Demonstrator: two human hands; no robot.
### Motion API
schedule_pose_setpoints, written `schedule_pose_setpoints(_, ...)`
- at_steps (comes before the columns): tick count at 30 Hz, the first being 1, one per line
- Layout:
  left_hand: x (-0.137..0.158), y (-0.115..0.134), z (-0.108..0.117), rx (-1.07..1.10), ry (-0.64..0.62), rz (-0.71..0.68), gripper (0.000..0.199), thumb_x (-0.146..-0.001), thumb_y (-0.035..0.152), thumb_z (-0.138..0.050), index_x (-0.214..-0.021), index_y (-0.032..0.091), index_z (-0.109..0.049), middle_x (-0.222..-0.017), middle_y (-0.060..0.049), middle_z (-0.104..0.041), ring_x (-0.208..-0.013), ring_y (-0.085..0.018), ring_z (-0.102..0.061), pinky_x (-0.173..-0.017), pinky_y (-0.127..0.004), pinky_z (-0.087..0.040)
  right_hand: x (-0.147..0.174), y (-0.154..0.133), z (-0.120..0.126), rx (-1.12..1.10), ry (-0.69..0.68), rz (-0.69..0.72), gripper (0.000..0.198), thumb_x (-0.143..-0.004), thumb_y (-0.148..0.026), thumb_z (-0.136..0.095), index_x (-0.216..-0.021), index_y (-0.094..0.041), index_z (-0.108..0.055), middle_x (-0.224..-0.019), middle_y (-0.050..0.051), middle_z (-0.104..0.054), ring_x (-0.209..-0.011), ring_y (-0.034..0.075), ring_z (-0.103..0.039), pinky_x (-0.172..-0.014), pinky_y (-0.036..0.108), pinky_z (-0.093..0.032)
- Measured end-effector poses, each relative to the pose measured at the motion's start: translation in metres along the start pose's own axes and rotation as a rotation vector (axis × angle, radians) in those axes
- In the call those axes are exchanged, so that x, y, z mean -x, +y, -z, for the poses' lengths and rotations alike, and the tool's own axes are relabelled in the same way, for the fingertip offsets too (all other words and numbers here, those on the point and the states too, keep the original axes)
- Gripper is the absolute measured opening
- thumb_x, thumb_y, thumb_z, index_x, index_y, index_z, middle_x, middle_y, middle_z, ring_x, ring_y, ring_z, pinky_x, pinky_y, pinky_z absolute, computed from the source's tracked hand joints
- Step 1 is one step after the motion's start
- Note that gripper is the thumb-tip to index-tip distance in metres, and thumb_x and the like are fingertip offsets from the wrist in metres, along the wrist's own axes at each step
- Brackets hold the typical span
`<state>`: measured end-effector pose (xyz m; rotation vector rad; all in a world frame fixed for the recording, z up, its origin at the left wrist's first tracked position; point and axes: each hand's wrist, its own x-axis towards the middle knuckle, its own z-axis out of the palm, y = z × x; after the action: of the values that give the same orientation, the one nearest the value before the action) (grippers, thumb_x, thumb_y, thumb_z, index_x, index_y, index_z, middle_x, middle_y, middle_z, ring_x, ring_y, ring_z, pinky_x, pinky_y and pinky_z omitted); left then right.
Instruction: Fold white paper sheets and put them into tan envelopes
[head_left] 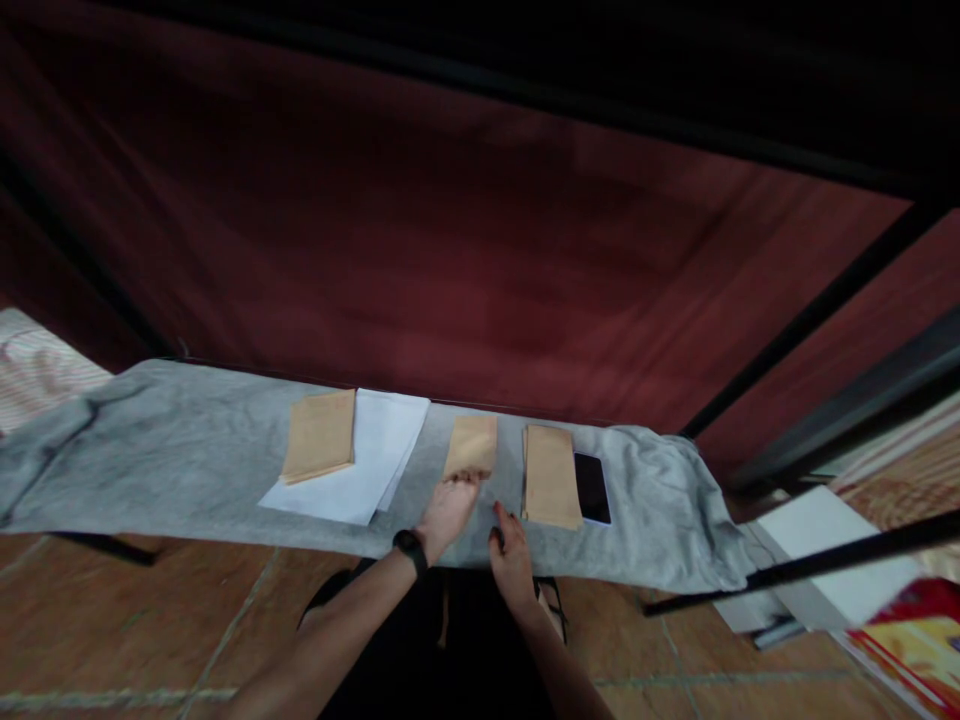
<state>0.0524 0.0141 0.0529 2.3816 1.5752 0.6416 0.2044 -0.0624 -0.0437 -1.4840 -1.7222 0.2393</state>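
Observation:
A single brown paper envelope lies at the middle of the grey cloth-covered table. My left hand, with a black band on the wrist, is closed at the envelope's near edge, its fingers curled over the paper. Just right of it and a little nearer to me is my right hand; its fingers are apart, and nothing shows in it. A stack of similar brown envelopes lies to the right of my hands. On the left, more brown envelopes rest partly on white paper sheets.
A dark-screened phone lies beside the right stack. The grey cloth hangs over the table edges. Behind stands a dark red fabric wall with black frame bars. White boxes stand low at the right, above the tiled floor.

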Motion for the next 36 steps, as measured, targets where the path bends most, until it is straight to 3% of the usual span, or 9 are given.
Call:
schedule_pose_setpoints(4,0.001,-0.013,0.023,0.452,0.278,0.411,0.019,-0.092,0.027,-0.046,-0.090,0.017,-0.062,-0.079,-0.006,-0.069,-0.073,-0.020,-0.070,-0.073,-0.033,-0.056,-0.002,0.002,-0.001,-0.048,0.023,-0.005,0.051,-0.092,-0.016,-0.039,-0.140,-0.018,-0.055,-0.127,0.011,-0.068,-0.120,0.024,-0.061,-0.102,0.044,-0.050)
schedule_pose_setpoints(8,0.030,-0.012,0.015,0.898,0.420,0.707,0.025,-0.082,0.037,-0.060,-0.067,0.020,-0.049,-0.061,0.000,-0.062,-0.061,-0.016,-0.067,-0.066,-0.031,-0.060,-0.002,-0.001,-0.002,-0.079,0.056,-0.027,0.050,-0.096,-0.021,-0.037,-0.143,-0.018,-0.051,-0.129,0.013,-0.067,-0.120,0.025,-0.062,-0.102,0.045,-0.050)
schedule_pose_setpoints(12,0.065,0.004,-0.011,1.145,0.409,0.886,0.028,-0.077,0.031,-0.066,-0.062,0.021,-0.045,-0.053,0.002,-0.057,-0.054,-0.015,-0.066,-0.066,-0.035,-0.062,0.004,-0.019,-0.001,-0.089,0.088,-0.042,0.050,-0.102,-0.028,-0.032,-0.150,-0.019,-0.042,-0.142,0.013,-0.057,-0.131,0.025,-0.054,-0.105,0.046,-0.048)
schedule_pose_setpoints(17,0.079,0.011,-0.027,1.230,0.277,0.941,0.024,-0.078,0.034,-0.067,-0.065,0.018,-0.054,-0.054,-0.002,-0.062,-0.051,-0.017,-0.065,-0.053,-0.030,-0.058,0.011,-0.052,-0.005,0.009,-0.173,0.181,0.047,-0.104,-0.027,-0.033,-0.148,-0.020,-0.044,-0.146,0.010,-0.053,-0.136,0.021,-0.049,-0.112,0.043,-0.042)
schedule_pose_setpoints(23,0.099,0.002,-0.017,1.088,0.206,0.868,0.026,-0.082,0.041,-0.064,-0.067,0.019,-0.060,-0.057,-0.002,-0.064,-0.058,-0.020,-0.068,-0.058,-0.033,-0.058,0.018,-0.057,-0.003,0.201,-0.205,0.260,0.046,-0.104,-0.028,-0.038,-0.148,-0.019,-0.044,-0.149,0.010,-0.050,-0.139,0.022,-0.045,-0.116,0.046,-0.037)
schedule_pose_setpoints(26,0.107,0.001,-0.016,0.787,0.205,0.538,0.025,-0.090,0.041,-0.056,-0.091,0.020,-0.070,-0.096,-0.009,-0.075,-0.098,-0.025,-0.071,-0.091,-0.040,-0.056,0.020,-0.056,-0.002,0.239,-0.206,0.292,0.048,-0.103,-0.025,-0.038,-0.150,-0.018,-0.041,-0.151,0.010,-0.047,-0.141,0.022,-0.042,-0.117,0.046,-0.035)
schedule_pose_setpoints(29,0.108,-0.003,-0.022,0.271,0.126,0.152,0.044,-0.099,0.043,-0.041,-0.130,0.018,-0.060,-0.141,-0.013,-0.059,-0.135,-0.026,-0.050,-0.114,-0.048,-0.039,0.020,-0.056,-0.003,0.256,-0.198,0.309,0.050,-0.102,-0.019,-0.035,-0.152,-0.018,-0.037,-0.151,0.010,-0.047,-0.142,0.021,-0.041,-0.118,0.047,-0.032)
schedule_pose_setpoints(32,0.111,-0.013,-0.030,-0.054,0.033,0.009,0.055,-0.101,0.045,-0.038,-0.145,0.013,-0.046,-0.152,-0.017,-0.046,-0.143,-0.027,-0.040,-0.116,-0.049,-0.035,0.021,-0.050,-0.002,0.273,-0.200,0.314,0.053,-0.101,-0.015,-0.034,-0.153,-0.018,-0.033,-0.152,0.008,-0.047,-0.141,0.020,-0.042,-0.119,0.046,-0.030)
schedule_pose_setpoints(36,0.120,-0.024,-0.032,-0.201,0.046,-0.099,0.062,-0.100,0.048,-0.042,-0.153,0.016,-0.035,-0.159,-0.016,-0.034,-0.146,-0.027,-0.033,-0.117,-0.046,-0.034,0.023,-0.036,0.004,0.301,-0.190,0.284,0.051,-0.101,-0.020,-0.037,-0.152,-0.017,-0.037,-0.152,0.010,-0.047,-0.140,0.021,-0.043,-0.118,0.046,-0.031)
